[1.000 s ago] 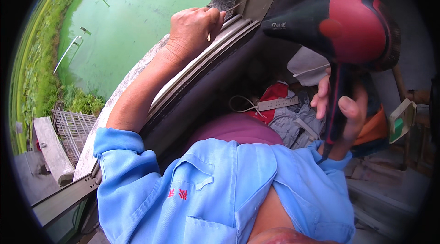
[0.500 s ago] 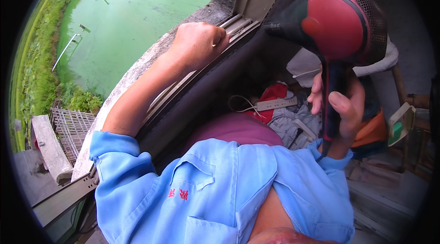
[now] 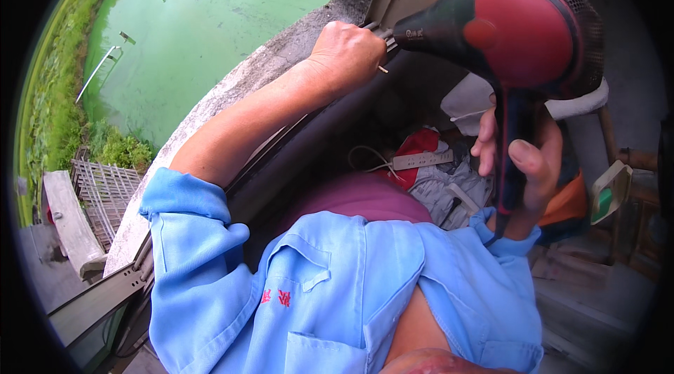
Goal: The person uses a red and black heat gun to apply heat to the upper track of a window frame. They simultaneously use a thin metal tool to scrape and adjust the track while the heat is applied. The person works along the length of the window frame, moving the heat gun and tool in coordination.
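Note:
My left hand [image 3: 345,54] is closed on a thin, pale stick [image 3: 382,68], which pokes out below the fingers, at the metal window track [image 3: 373,28] beside the rough sill. What its far end touches is hidden. My right hand [image 3: 525,153] grips the handle of a red and black hair dryer [image 3: 514,30], fingers wrapped loosely round it. The dryer's tapered nozzle [image 3: 411,35] points left, a short distance from my left knuckles, toward the track's corner.
Outside are green water [image 3: 210,9], grassy bank [image 3: 112,142] and a slatted panel [image 3: 98,198]. Inside, below the sill [image 3: 182,142], lie a power strip [image 3: 421,160], red and grey fabric [image 3: 418,141], an orange cloth [image 3: 565,202] and a pale green-patched object [image 3: 611,191].
My left hand first dropped a little, then moved right and up along the track, closer to the nozzle. The dryer has risen slightly, its body tilting a little.

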A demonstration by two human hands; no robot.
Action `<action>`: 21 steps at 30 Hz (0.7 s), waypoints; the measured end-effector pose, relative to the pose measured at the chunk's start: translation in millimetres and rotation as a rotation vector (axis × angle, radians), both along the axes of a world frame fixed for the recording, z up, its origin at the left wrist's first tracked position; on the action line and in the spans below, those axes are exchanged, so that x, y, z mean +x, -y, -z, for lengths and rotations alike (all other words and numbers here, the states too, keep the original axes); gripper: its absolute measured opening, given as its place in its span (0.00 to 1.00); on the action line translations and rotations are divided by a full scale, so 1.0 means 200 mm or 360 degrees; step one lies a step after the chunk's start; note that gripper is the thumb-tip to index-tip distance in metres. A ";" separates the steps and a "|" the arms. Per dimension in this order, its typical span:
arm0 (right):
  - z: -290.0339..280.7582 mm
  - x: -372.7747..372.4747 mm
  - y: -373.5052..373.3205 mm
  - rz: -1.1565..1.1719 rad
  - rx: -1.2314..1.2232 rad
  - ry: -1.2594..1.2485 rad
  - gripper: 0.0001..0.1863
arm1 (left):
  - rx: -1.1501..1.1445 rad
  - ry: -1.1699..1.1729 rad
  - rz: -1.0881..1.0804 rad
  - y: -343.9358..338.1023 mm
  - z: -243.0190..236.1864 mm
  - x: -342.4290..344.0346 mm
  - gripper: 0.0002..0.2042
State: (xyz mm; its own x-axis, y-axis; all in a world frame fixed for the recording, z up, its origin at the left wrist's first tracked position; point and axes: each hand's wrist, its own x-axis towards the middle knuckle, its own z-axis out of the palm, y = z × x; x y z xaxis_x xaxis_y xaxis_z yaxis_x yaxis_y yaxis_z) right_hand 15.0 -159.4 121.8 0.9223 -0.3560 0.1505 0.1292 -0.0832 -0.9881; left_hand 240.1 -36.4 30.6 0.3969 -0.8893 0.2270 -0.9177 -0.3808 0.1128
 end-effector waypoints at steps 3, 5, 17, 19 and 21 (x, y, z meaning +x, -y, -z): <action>0.00 -0.02 -0.02 0.0035 0.0014 0.0030 0.25 | -0.0248 0.0037 0.0050 -0.03 0.04 0.01 0.05; 0.00 -0.04 -0.02 0.0062 0.0016 0.0056 0.25 | -0.0447 0.0057 0.0042 -0.07 0.05 0.03 0.09; 0.02 -0.07 -0.03 0.0127 0.0005 0.0082 0.23 | -0.0766 -0.0084 -0.0511 -0.56 -0.08 0.10 0.18; 0.03 -0.03 -0.04 0.0097 -0.0056 0.0073 0.22 | -0.0636 -0.0190 -0.0514 -0.57 -0.08 0.08 0.18; 0.03 0.02 -0.04 0.0066 -0.0143 0.0061 0.21 | -0.0564 -0.0296 -0.0473 -0.57 -0.07 0.06 0.18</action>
State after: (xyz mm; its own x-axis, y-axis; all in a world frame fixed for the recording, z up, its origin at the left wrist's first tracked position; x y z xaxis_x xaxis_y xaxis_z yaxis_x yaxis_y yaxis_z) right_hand 18.0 -151.1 115.7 0.8999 -0.3771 0.2189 0.1616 -0.1776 -0.9707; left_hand 252.9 76.8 44.4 0.6842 -0.6124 0.3961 -0.7272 -0.5316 0.4342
